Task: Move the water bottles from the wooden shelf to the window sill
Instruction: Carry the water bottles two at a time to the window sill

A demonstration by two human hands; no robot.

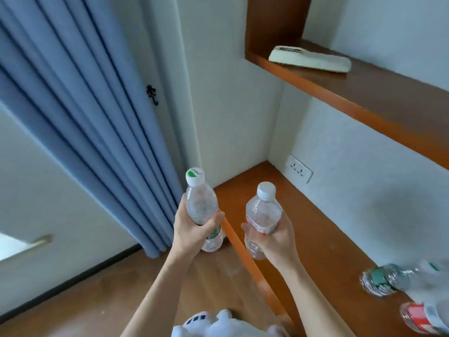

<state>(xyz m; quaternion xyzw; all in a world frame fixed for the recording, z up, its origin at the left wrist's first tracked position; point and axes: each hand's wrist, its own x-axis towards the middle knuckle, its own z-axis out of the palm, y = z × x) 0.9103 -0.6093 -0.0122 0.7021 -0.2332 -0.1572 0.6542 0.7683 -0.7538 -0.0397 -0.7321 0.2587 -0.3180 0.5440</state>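
Observation:
My left hand [192, 229] grips a clear water bottle [200, 203] with a green label and a white, green-marked cap, held upright just left of the wooden shelf edge. My right hand [277, 239] grips a second clear bottle [263, 215] with a red-and-white label, upright over the left end of the lower wooden shelf [323, 229]. Two more bottles stand blurred at the shelf's right: a green-labelled one [388, 280] and a red-labelled one [422, 317]. The window sill is not in view.
A blue curtain [85, 122] hangs at the left beside a white wall. An upper wooden shelf [379, 93] carries a white remote control [311, 58]. A wall socket [298, 169] sits above the lower shelf. Wooden floor lies below.

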